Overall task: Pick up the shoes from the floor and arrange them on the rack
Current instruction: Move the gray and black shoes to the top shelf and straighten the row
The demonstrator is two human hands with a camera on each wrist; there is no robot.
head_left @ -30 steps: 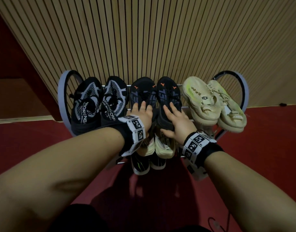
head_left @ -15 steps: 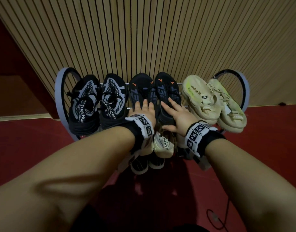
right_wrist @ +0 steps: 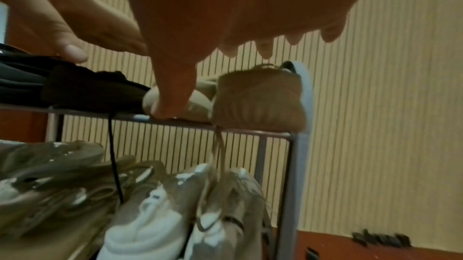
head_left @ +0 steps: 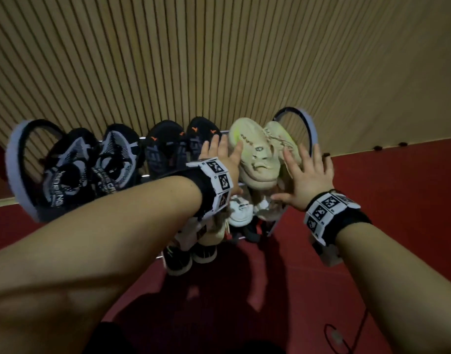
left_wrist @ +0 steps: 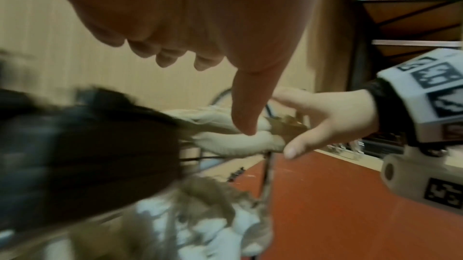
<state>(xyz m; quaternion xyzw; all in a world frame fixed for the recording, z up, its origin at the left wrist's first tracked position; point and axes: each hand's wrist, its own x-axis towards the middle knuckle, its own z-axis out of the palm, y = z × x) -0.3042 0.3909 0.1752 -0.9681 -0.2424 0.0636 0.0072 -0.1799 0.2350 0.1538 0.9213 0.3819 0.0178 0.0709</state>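
Observation:
The metal shoe rack [head_left: 312,129] stands against the slatted wall. Its top tier holds a black-and-white pair [head_left: 89,159], a black pair with orange marks [head_left: 178,146] and a beige pair [head_left: 260,152]. My left hand [head_left: 223,154] lies with straight fingers against the left side of the beige pair; in the left wrist view its thumb touches a beige shoe [left_wrist: 240,143]. My right hand [head_left: 306,167] has its fingers spread over the right beige shoe, whose brown heel [right_wrist: 258,102] shows in the right wrist view. Neither hand grips anything.
Lower tiers hold white and beige sneakers [head_left: 241,210] and a dark pair [head_left: 178,259] at the bottom. Red floor [head_left: 398,200] spreads around the rack. A cable [head_left: 347,335] lies on the floor near my right arm. The slatted wooden wall [head_left: 219,60] is right behind.
Both hands have moved right, off the black pair with orange marks and onto the beige pair. The view has turned right, so the rack sits further left.

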